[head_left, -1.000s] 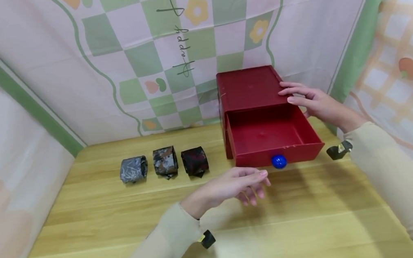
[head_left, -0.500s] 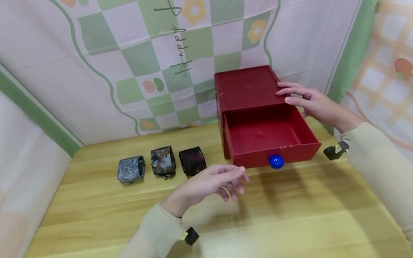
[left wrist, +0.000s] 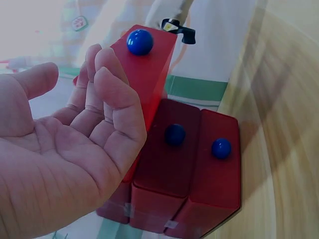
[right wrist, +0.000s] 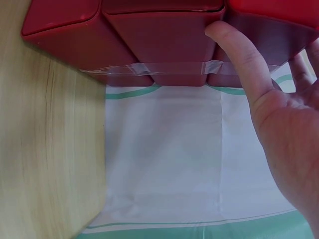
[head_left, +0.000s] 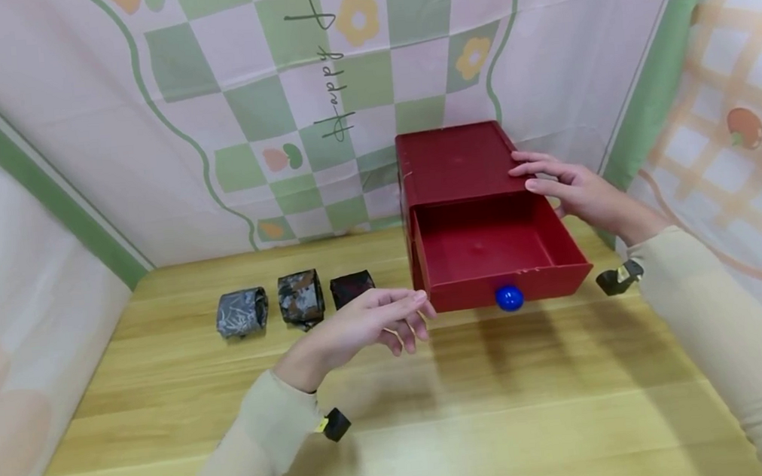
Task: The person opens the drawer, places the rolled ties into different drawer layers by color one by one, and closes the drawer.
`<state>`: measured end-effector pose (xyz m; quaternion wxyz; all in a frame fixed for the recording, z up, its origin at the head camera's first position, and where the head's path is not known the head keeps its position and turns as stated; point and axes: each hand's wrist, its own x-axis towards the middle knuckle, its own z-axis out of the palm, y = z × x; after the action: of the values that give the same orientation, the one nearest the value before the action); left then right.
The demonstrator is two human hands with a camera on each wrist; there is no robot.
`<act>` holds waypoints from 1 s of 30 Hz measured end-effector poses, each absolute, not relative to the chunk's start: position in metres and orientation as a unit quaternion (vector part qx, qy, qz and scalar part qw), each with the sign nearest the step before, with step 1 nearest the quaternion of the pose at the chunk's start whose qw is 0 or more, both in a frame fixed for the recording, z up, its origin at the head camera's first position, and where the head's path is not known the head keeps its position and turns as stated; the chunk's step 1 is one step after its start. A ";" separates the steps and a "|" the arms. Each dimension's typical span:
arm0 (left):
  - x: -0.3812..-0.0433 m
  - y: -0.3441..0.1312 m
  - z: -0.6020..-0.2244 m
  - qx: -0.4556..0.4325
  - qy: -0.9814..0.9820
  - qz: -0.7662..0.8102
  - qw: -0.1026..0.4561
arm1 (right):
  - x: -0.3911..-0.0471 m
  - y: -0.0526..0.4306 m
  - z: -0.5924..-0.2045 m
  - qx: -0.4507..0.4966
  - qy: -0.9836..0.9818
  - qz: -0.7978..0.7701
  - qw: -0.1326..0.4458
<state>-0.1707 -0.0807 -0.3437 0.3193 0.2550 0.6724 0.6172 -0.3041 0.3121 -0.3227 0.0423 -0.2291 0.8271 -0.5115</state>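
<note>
A red drawer cabinet (head_left: 456, 159) stands at the back right, its top drawer (head_left: 484, 248) pulled out and showing a bare inside. My right hand (head_left: 577, 189) rests on the cabinet's right top edge, fingers extended; in the right wrist view its thumb (right wrist: 244, 57) lies along the side. In front of the cabinet's left corner my left hand (head_left: 364, 322) hovers above the table, fingers loosely bent around nothing. It partly covers a dark rolled cloth (head_left: 350, 286). Left of that sit a brown-grey patterned rolled cloth (head_left: 301, 298) and a grey rolled cloth (head_left: 242, 313).
The open drawer's blue knob (head_left: 509, 298) sticks out over the wooden table (head_left: 492, 425). Two shut lower drawers (left wrist: 214, 164) show in the left wrist view. Clear tape (right wrist: 174, 67) binds the cabinet's side. A patterned curtain (head_left: 313, 85) hangs close behind.
My left hand has moved left and slightly away from me, from near the blue knob to the dark rolled cloth. The right hand stays on the cabinet edge.
</note>
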 end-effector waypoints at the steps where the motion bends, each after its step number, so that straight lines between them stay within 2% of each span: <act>1: -0.171 -0.082 -0.343 0.254 0.672 0.619 0.316 | -0.304 0.312 -0.323 -0.228 0.827 -0.511 0.043; 7: -0.177 -0.092 -0.340 0.235 0.675 0.634 0.296 | -0.303 0.313 -0.324 -0.225 0.829 -0.509 0.045; 18: -0.190 -0.110 -0.341 0.179 0.716 0.637 0.224 | -0.303 0.311 -0.322 -0.229 0.828 -0.510 0.046; 24: -0.195 -0.114 -0.344 0.166 0.780 0.584 0.155 | -0.304 0.310 -0.322 -0.232 0.819 -0.522 0.051; 30: -0.200 -0.113 -0.353 0.195 0.845 0.493 0.072 | -0.302 0.311 -0.322 -0.229 0.821 -0.520 0.053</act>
<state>-0.2005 -0.1133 -0.3533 0.0718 0.1949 0.8451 0.4926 -0.3022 0.3113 -0.3218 0.0526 -0.2295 0.8211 -0.5200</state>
